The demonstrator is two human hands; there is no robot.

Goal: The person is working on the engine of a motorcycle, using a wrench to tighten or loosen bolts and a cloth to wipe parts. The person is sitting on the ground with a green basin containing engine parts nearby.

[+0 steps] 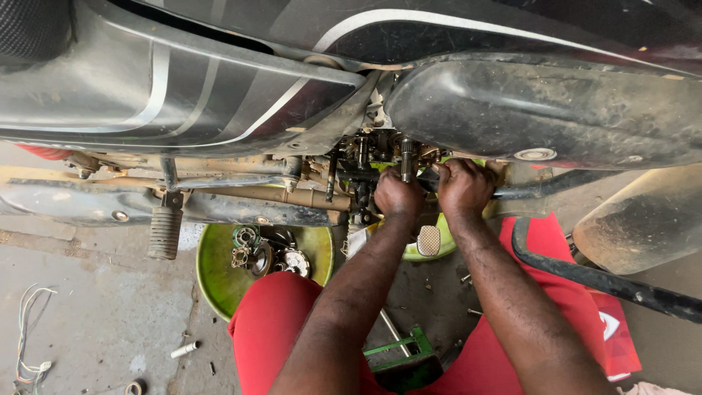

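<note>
A dark motorcycle (219, 88) with grey stripes fills the top of the head view, seen from the side and above. Below its body the engine area (365, 157) is open, showing shafts and greasy metal parts. My left hand (397, 194) is closed around a part low in that opening, beside a splined shaft (408, 157). My right hand (463, 186) sits right next to it, fingers curled onto the same cluster of parts. What the fingers grip is hidden. My knees in red trousers (274, 322) are at the bottom.
A green bowl (219, 281) on the concrete floor holds removed engine parts (263, 252). A ribbed footpeg (164, 230) hangs at the left, a foot pedal (428, 240) below my hands. A black curved bar (585, 274) crosses at right. Loose wires (29, 329) and a green tool (398, 347) lie on the floor.
</note>
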